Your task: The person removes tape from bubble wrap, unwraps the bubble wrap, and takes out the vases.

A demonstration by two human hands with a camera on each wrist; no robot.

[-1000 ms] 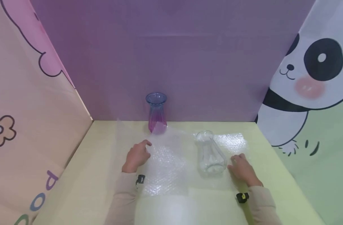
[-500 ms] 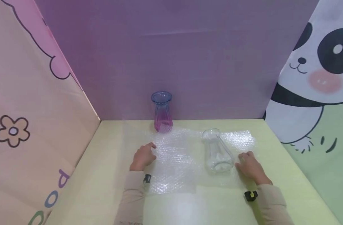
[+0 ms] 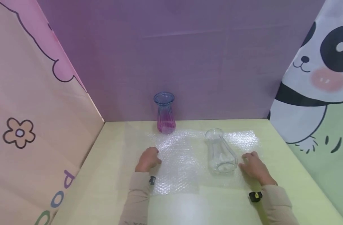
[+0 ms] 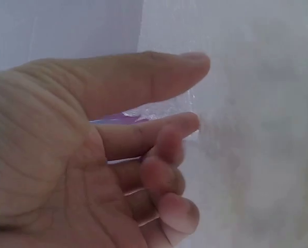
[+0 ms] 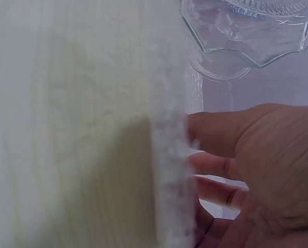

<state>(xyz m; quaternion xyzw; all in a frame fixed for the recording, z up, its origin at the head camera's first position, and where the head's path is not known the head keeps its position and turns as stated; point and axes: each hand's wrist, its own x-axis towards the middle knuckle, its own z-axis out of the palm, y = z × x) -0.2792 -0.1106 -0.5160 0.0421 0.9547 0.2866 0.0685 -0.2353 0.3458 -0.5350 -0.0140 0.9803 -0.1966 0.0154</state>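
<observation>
A clear glass vase (image 3: 220, 153) lies on its side on a sheet of bubble wrap (image 3: 177, 168), its base toward me. My left hand (image 3: 149, 159) is over the sheet's left part. In the left wrist view, its thumb (image 4: 179, 72) stands apart from loosely bent fingers and nothing shows between them. Just right of the vase, my right hand (image 3: 255, 168) is at the sheet's right edge. In the right wrist view a raised, blurred strip of bubble wrap (image 5: 172, 155) hides the fingertips, so whether they pinch it does not show.
A blue and pink glass vase (image 3: 166, 114) stands upright behind the bubble wrap, near the purple back wall (image 3: 171, 62). Side panels with a flower and a panda flank the pale table (image 3: 177, 209).
The head view has shifted, so everything appears farther right. My left hand has turned slightly, with its index finger less extended. The right hand stays beside the lying vase.
</observation>
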